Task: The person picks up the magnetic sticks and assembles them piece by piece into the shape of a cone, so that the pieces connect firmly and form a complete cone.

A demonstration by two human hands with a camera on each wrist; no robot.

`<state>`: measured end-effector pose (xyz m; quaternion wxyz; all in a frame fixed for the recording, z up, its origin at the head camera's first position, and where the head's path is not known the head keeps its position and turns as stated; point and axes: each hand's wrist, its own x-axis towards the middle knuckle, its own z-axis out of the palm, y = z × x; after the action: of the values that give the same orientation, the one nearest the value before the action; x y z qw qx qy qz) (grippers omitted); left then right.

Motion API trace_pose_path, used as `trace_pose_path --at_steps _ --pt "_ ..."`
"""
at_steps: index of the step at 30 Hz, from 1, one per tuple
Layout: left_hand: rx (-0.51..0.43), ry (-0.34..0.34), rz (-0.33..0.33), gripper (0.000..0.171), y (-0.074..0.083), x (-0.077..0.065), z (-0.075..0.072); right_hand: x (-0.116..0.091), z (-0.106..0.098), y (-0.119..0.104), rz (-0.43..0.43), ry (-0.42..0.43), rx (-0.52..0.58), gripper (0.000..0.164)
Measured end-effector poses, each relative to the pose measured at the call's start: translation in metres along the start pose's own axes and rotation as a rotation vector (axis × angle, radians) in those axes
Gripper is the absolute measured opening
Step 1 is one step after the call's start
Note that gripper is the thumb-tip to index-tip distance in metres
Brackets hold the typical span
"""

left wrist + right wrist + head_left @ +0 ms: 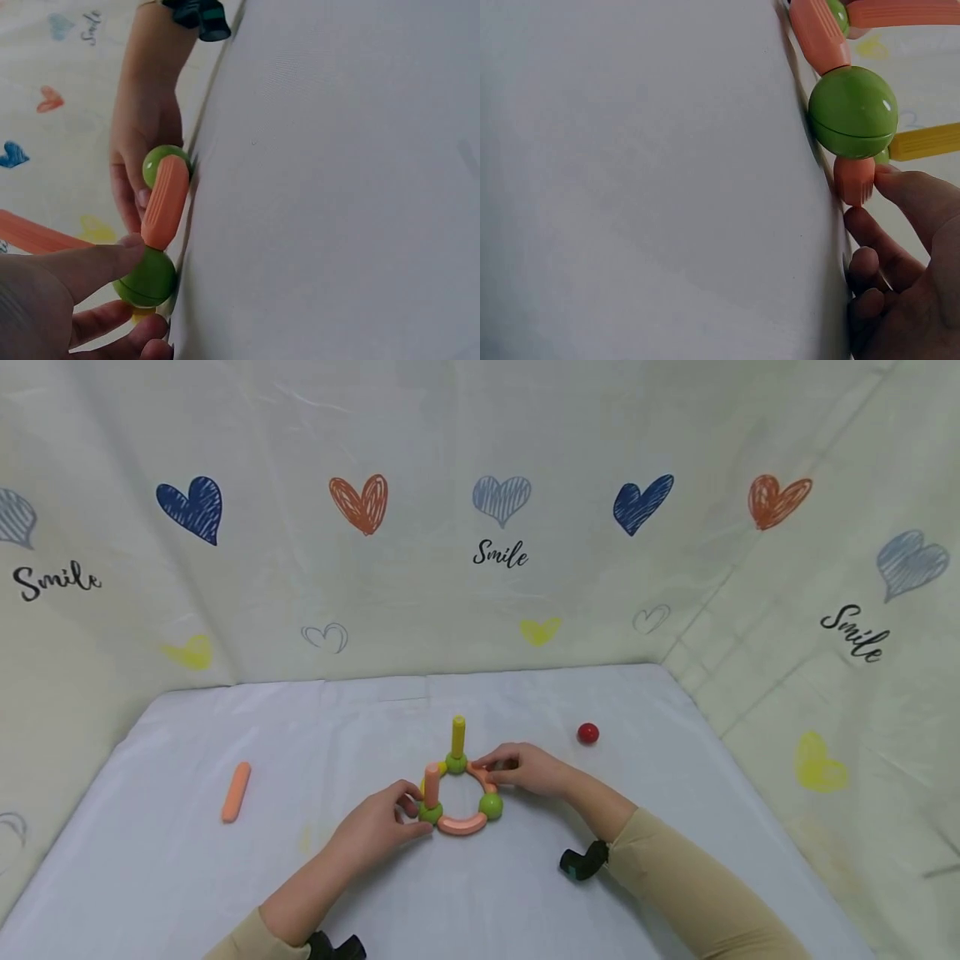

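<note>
A ring of curved rods and three green balls lies on the table in the head view. My left hand (375, 822) pinches the left green ball (148, 281) between thumb and fingers. From that ball an orange straight rod (432, 783) stands up. My right hand (531, 768) holds the right-hand curved orange rod (853, 182) between thumb and forefinger, beside the right green ball (491, 807). A yellow straight rod (458, 737) rises from the back green ball (456, 764). Another curved orange rod (462, 826) closes the front; the yellow curved piece at left is partly hidden.
A loose orange rod (236, 792) lies on the white-covered table (150, 868) at the left. Behind my right hand sits a red ball (588, 733). A printed cloth (427, 610) with hearts hangs at the back and sides. Black wrist cameras (583, 861) are strapped on both arms.
</note>
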<state>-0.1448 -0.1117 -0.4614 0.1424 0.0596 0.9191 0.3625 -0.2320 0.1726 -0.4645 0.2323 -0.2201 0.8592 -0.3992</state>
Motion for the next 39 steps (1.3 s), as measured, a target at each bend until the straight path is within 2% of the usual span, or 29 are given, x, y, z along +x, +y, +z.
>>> trace_pose_path --at_steps 8,18,27,31,35,39 --pt "0.032 0.052 0.016 0.038 0.003 0.000 -0.001 0.002 -0.004 -0.004 -0.019 -0.003 0.007 0.028" --pt "0.028 0.054 0.022 0.036 0.000 0.001 0.000 0.002 0.000 0.002 -0.061 -0.009 0.026 0.028" --pt "0.029 0.095 -0.022 0.033 -0.004 0.006 0.000 0.002 0.005 0.001 -0.056 -0.011 0.026 0.030" --pt "0.031 0.126 -0.037 0.036 -0.006 0.009 -0.003 0.003 0.006 0.001 -0.080 -0.011 0.017 0.030" --pt "0.011 0.117 -0.048 0.040 -0.009 0.013 -0.006 0.004 0.008 0.002 -0.097 -0.017 0.007 0.031" --pt "-0.044 0.084 -0.065 0.043 -0.011 0.018 -0.008 0.004 0.010 0.002 -0.072 -0.007 0.003 0.031"
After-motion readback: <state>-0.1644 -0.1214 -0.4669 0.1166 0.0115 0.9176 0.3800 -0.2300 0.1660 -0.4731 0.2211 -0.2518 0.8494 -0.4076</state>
